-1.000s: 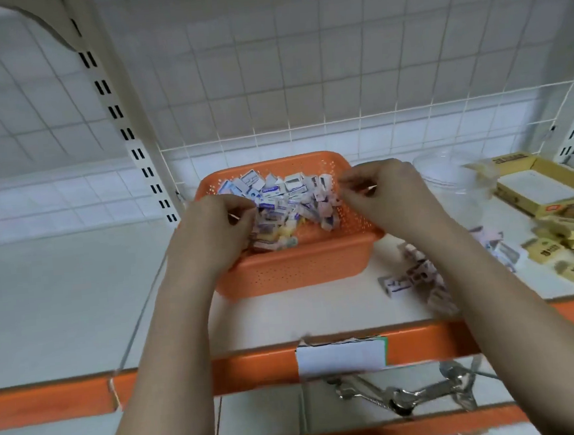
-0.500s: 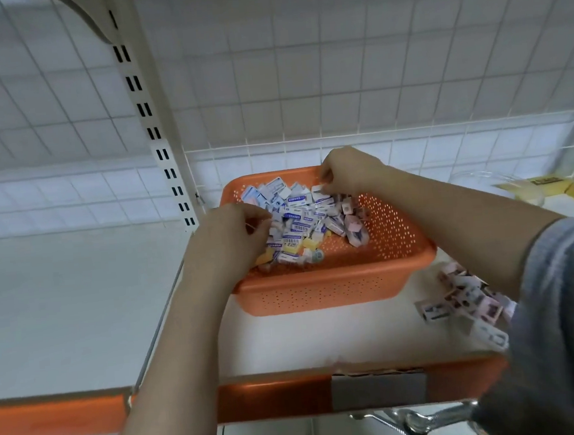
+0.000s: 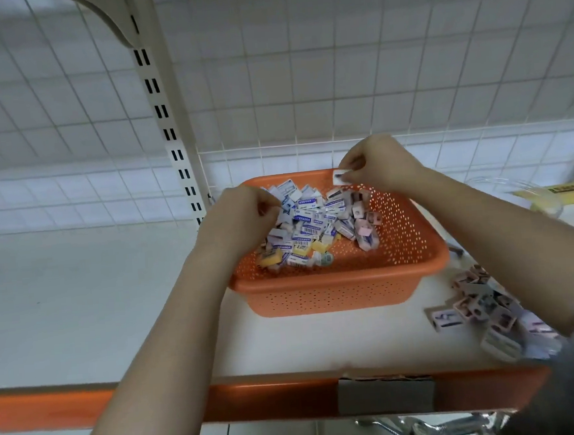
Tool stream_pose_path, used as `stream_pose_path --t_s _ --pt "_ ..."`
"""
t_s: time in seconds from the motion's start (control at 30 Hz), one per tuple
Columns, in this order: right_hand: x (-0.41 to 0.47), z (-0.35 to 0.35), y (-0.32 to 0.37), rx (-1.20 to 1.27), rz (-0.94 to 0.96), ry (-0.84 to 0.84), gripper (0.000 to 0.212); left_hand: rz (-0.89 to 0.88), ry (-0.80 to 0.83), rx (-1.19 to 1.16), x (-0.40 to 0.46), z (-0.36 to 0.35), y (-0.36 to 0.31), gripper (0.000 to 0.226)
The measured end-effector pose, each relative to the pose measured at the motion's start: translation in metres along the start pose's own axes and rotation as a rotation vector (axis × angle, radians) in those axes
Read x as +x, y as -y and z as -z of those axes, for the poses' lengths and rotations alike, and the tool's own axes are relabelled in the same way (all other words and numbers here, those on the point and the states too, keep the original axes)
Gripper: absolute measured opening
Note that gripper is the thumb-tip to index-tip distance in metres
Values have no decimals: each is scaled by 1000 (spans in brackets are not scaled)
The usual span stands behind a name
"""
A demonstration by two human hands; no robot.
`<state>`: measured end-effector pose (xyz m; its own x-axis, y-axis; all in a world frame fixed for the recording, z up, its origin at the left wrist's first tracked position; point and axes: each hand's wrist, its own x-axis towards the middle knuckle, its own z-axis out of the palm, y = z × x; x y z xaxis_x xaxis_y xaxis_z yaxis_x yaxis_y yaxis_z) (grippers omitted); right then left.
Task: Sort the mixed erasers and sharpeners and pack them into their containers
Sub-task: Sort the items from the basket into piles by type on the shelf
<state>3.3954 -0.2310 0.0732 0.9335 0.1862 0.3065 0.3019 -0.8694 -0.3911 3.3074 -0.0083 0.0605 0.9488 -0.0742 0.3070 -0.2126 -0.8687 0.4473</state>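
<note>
Since half a second ago, our right hand (image 3: 382, 165) has lifted up from the pile, and now it pinches one small white piece (image 3: 339, 176) just above the back rim of the orange basket (image 3: 336, 289). We think it is an eraser, but it is too small to be sure. Our left hand (image 3: 241, 217) has stayed at the left side of the pile. Its fingers are curled down among the pieces. We cannot tell if it has hold of one or is only feeling around.

Inside the basket sits the mixed pile (image 3: 317, 228). Most of it is white and blue erasers with labels, heaped toward the left. A few pinkish sharpeners lie on the right side of the heap. The basket has holes all over and high walls, so the little things stay in one place while we pick through them.

Out on the white shelf (image 3: 79, 302), to the right of the basket, lies a bunch of sharpeners (image 3: 485, 315). We guess they were put there to keep them apart from the erasers. Farther right and back there is a clear bowl (image 3: 524, 195) and a yellow box (image 3: 568, 191), partly cut off at the edge. They may be the containers for packing.

Lots of pieces are left in the basket, so we think the sorting is only partly done. The piece we hold is tiny, so it could slip.
</note>
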Motion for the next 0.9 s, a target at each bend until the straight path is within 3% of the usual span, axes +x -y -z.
stream_pose_path --t_s 0.17,0.3,0.77,0.9 --pt "-73 30 10 387 -74 -247 17 -49 58 130 55 -7 7 26" --pt "-123 21 15 555 -154 -394 8 -90 124 261 88 -21 12 19" --pt "-148 -8 27 524 -202 -478 18 -98 23 444 105 -38 10 19" --pt "-149 -7 28 557 -224 -494 16 -91 -36 400 102 -34 9 22"
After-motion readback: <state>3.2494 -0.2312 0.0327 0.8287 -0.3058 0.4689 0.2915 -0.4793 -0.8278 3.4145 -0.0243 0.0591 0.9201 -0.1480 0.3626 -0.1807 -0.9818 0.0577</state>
